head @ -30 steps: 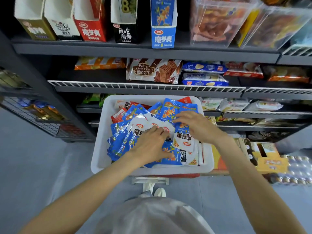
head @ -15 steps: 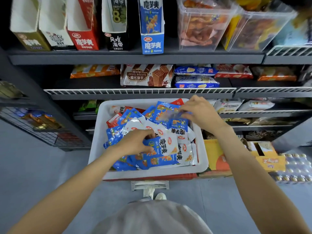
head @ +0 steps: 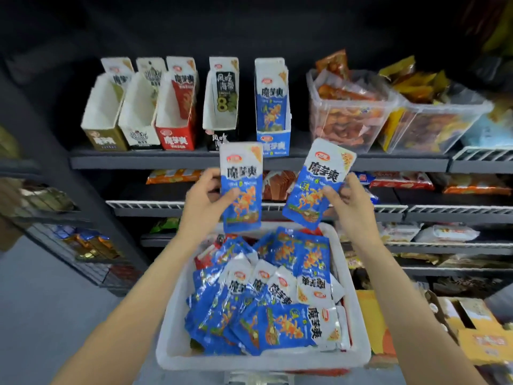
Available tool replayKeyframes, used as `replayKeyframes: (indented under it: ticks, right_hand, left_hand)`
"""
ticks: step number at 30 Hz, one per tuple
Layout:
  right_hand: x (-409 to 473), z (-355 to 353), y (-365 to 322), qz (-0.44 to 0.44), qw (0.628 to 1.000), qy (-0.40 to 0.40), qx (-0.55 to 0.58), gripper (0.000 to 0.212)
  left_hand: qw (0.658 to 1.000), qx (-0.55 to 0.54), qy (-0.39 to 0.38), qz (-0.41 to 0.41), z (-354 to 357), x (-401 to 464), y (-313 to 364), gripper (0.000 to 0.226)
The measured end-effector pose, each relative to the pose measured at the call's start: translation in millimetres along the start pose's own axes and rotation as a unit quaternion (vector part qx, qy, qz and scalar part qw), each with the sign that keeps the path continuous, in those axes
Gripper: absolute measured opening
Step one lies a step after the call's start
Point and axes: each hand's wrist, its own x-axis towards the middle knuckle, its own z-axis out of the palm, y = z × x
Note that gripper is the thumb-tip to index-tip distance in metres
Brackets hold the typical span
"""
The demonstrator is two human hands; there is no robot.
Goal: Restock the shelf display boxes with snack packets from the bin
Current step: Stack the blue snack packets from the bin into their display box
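Blue packets, one per hand, left hand (head: 204,202), right hand (head: 351,204)

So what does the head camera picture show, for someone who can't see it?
Two hands each hold up one blue snack packet, left hand on the left packet, right hand on the right packet, above a white bin full of blue packets. Behind stands a shelf of display boxes, including a blue box.
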Motion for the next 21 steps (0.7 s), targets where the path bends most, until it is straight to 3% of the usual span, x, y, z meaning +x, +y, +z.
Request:
replayKeyframes:
  ticks: [5, 13, 18, 21]
  right_hand:
    - [42, 9, -33, -0.05, 0.991, 0.072, 0.104, 0.014]
    - [119, 33, -83, -0.136, 0.966, 0.121, 0.186, 0.028]
    - [155, 48, -88, -0.158, 0.974, 0.114, 0.115, 0.019]
    - [167, 54, -85, -0.154, 0.978, 0.114, 0.079, 0.016]
  left_hand:
    - [0.995, -0.04, 0.037, 0.087, 3, 81, 51, 0.023]
    - [0.986, -0.055, 0.086, 0.13, 29, 187, 75, 0.011]
    - [0.991, -0.021, 0.048, 0.121, 46, 217, 62, 0.022]
    - [0.992, -0.016, 0.018, 0.128, 51, 227, 53, 0.013]
